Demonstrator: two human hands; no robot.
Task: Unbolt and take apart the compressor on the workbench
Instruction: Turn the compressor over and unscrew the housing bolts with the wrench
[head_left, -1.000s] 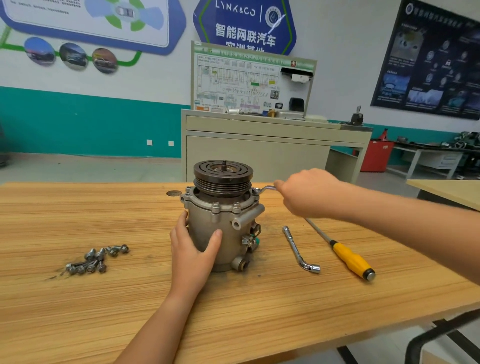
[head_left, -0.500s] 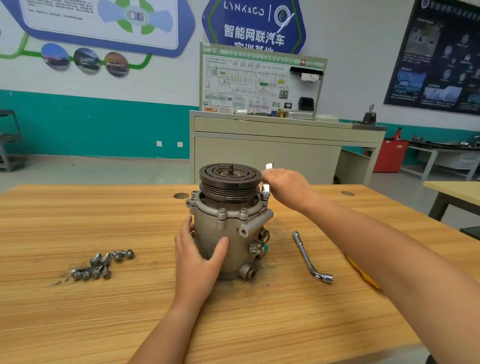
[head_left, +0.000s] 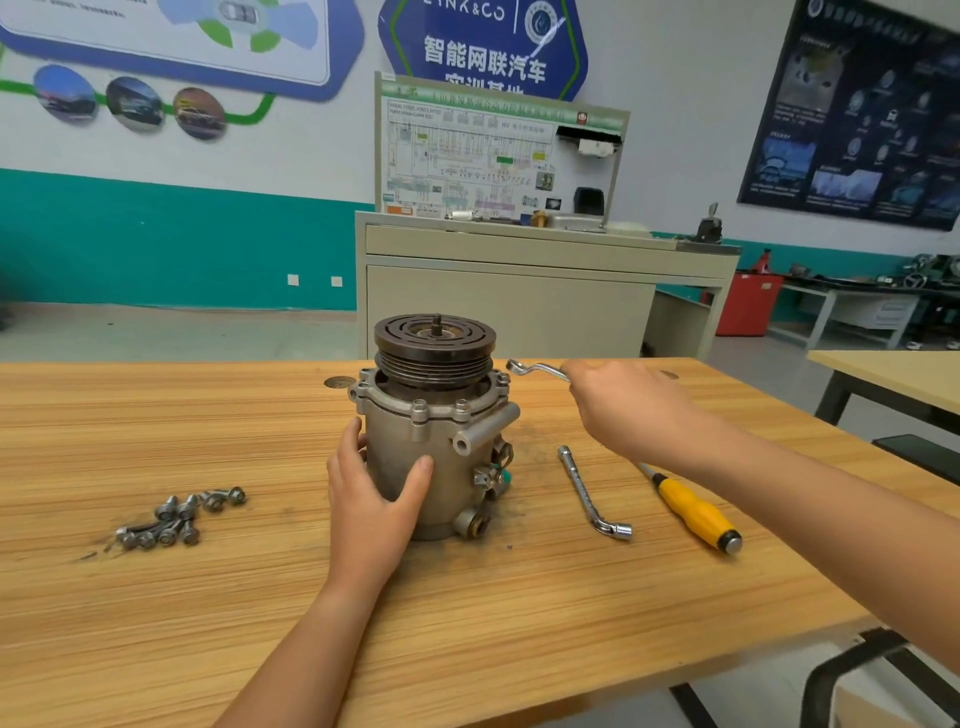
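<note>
The grey metal compressor (head_left: 441, 447) stands upright on the wooden workbench (head_left: 260, 597), its dark grooved pulley (head_left: 435, 345) on top. My left hand (head_left: 371, 506) wraps around the front left of the housing, thumb on the front, fingers round the side. My right hand (head_left: 626, 410) grips a small bent ring wrench (head_left: 535, 370) just right of the pulley; the wrench's ring end hovers by the top flange, near a bolt (head_left: 503, 378). Whether the ring touches that bolt is unclear.
Several loose bolts (head_left: 176, 517) lie in a heap on the left of the bench. An L-shaped socket wrench (head_left: 589, 493) and a yellow-handled screwdriver (head_left: 693, 514) lie to the right of the compressor. A beige training cabinet (head_left: 519, 291) stands behind the bench.
My right hand has swung the ring wrench back out to the right, away from the pulley. My left hand has kept its hold on the housing.
</note>
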